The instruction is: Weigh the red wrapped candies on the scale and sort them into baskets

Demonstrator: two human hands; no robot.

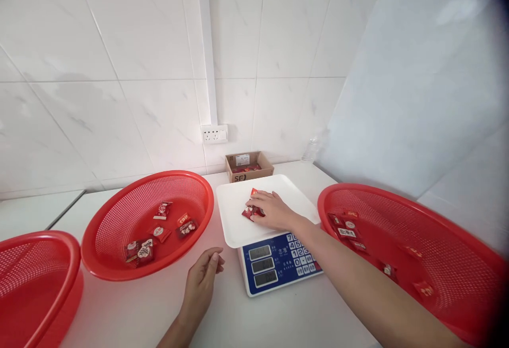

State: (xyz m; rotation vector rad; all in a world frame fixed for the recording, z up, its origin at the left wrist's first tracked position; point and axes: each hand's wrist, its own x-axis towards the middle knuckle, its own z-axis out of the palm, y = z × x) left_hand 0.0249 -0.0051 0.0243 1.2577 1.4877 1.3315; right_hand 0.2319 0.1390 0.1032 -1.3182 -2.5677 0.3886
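My right hand reaches over the white tray of a weighing scale, its fingers curved over a few small red snack packets. Part of the packets is hidden beneath the fingers and palm. Below the tray, the scale's blue panel shows number keys and a stack of displays, whose digits are too faint to read. My left hand hovers to the left of the scale, its fingers loosely curled in and the thumb against them. No object shows in it.
A red mesh basket with several packets stands left of the scale, another red basket with packets at the right. A third basket is at far left. Behind the tray sits a cardboard box, below a wall socket.
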